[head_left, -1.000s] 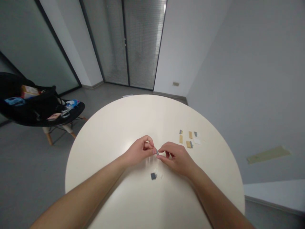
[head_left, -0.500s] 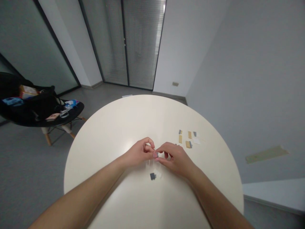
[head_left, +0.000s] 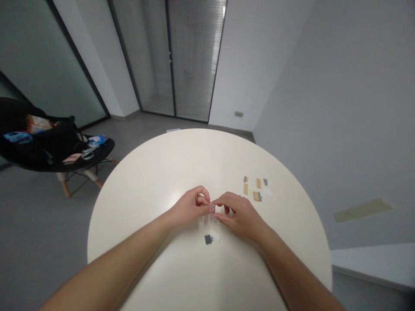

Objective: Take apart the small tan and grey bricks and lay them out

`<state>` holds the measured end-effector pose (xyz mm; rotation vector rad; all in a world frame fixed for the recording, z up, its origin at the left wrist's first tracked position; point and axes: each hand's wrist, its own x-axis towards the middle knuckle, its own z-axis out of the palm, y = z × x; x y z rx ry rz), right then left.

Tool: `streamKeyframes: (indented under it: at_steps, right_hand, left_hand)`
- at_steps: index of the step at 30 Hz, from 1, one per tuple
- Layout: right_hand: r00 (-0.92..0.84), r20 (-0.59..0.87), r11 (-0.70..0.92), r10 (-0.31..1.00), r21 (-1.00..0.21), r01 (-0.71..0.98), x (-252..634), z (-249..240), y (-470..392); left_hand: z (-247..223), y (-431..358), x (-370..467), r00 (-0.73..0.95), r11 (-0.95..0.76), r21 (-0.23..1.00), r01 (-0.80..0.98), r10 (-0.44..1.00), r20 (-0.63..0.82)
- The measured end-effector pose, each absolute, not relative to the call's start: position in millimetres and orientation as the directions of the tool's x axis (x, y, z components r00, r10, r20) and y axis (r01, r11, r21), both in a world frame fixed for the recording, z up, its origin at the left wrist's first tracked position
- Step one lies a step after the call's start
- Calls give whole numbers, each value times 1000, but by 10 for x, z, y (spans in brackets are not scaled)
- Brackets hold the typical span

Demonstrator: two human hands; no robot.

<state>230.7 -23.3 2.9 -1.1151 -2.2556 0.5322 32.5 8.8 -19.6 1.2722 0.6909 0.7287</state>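
My left hand [head_left: 191,205] and my right hand [head_left: 238,212] meet over the middle of the round table, fingertips nearly touching. Between them is a tiny greyish piece [head_left: 213,208], mostly covered by the fingers, its kind too small to tell. The left thumb and forefinger pinch it, while the right fingertips close around its other side. Just below the hands, a small dark grey block-like piece [head_left: 208,239] lies on the table beside a clear, whitish scrap [head_left: 216,236].
Several small yellow and grey pieces [head_left: 256,196] lie right of my right hand, near a white paper-like scrap [head_left: 267,191]. The white round table [head_left: 152,164] fills the middle. A black chair [head_left: 97,156] holding a bag [head_left: 60,140] stands at the left.
My hands stay almost in place, with only a slight shift of the right fingertips around the tiny piece. The pieces on the table have not moved.
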Motion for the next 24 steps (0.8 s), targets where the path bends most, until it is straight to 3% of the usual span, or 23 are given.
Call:
streamKeyframes:
  at_steps: [4,8,13,16,24]
  right_hand:
    - [-495,319,584,808,-546,601,2311,11,-225]
    - [-452,345,568,822,-531,628,2358,-3,-187]
    - [-346,387,512,855,-524,680,2502,30,-122]
    - [-258,409,456,875,-518,724,2643,57,-75]
    - [51,435,176,899,-465,868,3157,110,50]
  left_hand:
    - [-207,89,310,600,99,992,-75,800,-34]
    - [-139,39,258,659,-41,986,161,748,-76]
    - [-35,-65,213,787,-372,820,436,599,-147]
    - [-17,-83,220,823,-487,745,456,550,-144]
    - [-7,-60,212,859,-598,674,434,501,-108]
